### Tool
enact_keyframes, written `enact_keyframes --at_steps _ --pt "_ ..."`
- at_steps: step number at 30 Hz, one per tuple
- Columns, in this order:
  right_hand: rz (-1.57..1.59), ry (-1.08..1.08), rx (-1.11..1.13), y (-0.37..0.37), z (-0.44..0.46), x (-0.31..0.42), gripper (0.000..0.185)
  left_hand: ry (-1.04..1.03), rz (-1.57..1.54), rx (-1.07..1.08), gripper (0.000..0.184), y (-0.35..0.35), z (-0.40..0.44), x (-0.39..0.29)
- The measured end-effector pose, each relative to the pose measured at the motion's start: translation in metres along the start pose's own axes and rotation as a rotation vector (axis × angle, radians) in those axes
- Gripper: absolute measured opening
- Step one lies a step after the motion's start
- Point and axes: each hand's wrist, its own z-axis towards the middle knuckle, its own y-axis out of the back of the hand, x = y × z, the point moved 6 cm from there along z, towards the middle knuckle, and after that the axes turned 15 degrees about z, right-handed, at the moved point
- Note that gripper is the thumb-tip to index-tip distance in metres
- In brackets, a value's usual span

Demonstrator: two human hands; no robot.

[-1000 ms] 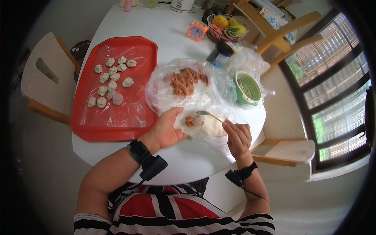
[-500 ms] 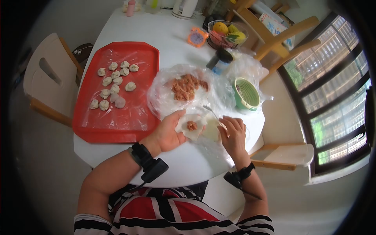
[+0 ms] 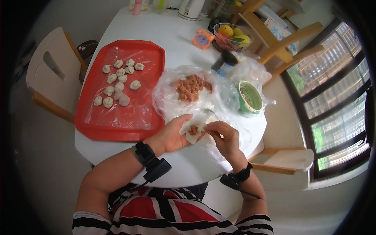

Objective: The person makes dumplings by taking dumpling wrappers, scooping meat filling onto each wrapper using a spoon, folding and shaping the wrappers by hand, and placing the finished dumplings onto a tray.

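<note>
My left hand (image 3: 172, 134) holds a thin white wrapper (image 3: 192, 138) with a small lump of meat filling (image 3: 193, 129) at its middle. The fingers of my right hand (image 3: 224, 139) pinch the wrapper's right edge. Behind my right fingertips shows part of a metal spoon (image 3: 212, 113); its handle is hidden by the hand. Beyond both hands, minced meat (image 3: 190, 87) lies on a clear plastic bag (image 3: 166, 96). At the left, a red tray (image 3: 158, 74) lined with plastic film carries several folded dumplings (image 3: 135, 85).
A green basket (image 3: 250, 97) and a dark-lidded jar (image 3: 224, 62) stand right of the meat. Farther back are an orange clock (image 3: 203, 39), a wire fruit basket (image 3: 234, 38) and a white kettle (image 3: 190, 8). Chairs (image 3: 49, 70) flank the table.
My right hand has moved left onto the wrapper and now pinches its edge. The wrapper, flat earlier, is partly gathered around the filling. The camera view has shifted slightly.
</note>
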Motion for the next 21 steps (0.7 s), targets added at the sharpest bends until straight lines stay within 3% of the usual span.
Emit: enact_keyframes --at_steps 10,15,21 --pt "-0.117 0.167 0.264 -0.019 -0.006 0.041 0.032 0.028 0.051 -0.026 0.043 0.013 0.006 0.007" --pt "-0.294 0.349 0.22 -0.037 -0.015 0.04 0.037 0.0 0.044 -0.098 0.04 0.013 0.004 0.008" --pt "-0.262 0.324 0.151 -0.04 -0.015 0.027 0.025 -0.06 0.107 -0.067 0.038 0.005 0.002 0.004"
